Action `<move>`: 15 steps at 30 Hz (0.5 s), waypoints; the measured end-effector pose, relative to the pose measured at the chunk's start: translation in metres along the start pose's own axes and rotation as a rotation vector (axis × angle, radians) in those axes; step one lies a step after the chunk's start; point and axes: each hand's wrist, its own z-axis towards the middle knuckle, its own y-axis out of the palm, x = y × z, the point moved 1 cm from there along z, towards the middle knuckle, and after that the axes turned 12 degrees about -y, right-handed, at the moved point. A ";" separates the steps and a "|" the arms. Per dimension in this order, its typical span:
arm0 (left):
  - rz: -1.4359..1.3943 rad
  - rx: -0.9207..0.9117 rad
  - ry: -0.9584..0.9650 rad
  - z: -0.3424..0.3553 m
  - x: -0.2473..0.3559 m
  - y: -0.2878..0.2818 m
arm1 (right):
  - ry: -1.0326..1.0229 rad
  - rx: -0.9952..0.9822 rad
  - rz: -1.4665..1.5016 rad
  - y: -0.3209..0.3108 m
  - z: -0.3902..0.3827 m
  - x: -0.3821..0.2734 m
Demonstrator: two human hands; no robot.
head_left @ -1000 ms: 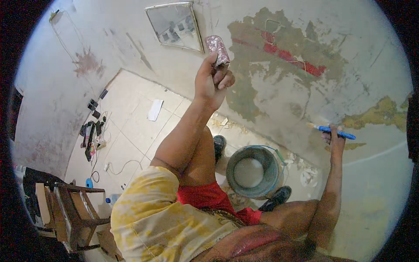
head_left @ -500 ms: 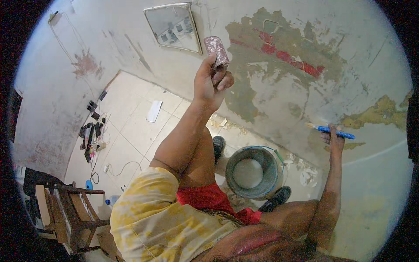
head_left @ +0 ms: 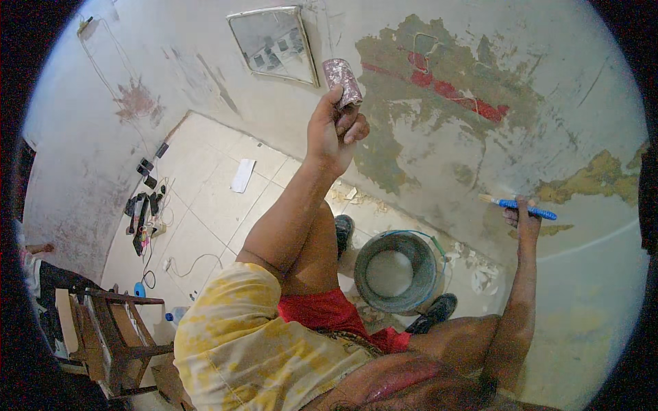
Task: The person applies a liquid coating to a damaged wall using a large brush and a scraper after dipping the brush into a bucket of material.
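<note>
My left hand is raised before the wall, fingers closed on a curled piece of worn, reddish sandpaper dusted with white. Off to the right, my right hand grips a paintbrush by its blue handle. The pale bristles point left, close to the wall; whether they touch it I cannot tell. Between the hands, the wall has a large grey bare patch with peeled paint edges and red smears.
A dark bucket with a blue-green rim stands on the tiled floor between my feet. Paint flakes lie along the wall's base. A framed mirror hangs on the wall. Cables, a paper and a wooden chair are left. Another person's hand shows at the left edge.
At the left edge another person's hand has come into view. My own hands stay almost where they were, still holding the sandpaper and the paintbrush.
</note>
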 end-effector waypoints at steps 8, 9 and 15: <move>0.019 0.007 0.015 -0.001 0.000 0.002 | -0.023 -0.013 0.010 0.000 -0.001 -0.002; 0.019 0.008 0.016 -0.001 0.000 0.002 | -0.014 0.002 0.006 0.003 -0.004 -0.010; 0.016 -0.039 0.006 0.000 0.000 0.000 | -0.032 -0.002 -0.011 0.001 -0.004 -0.009</move>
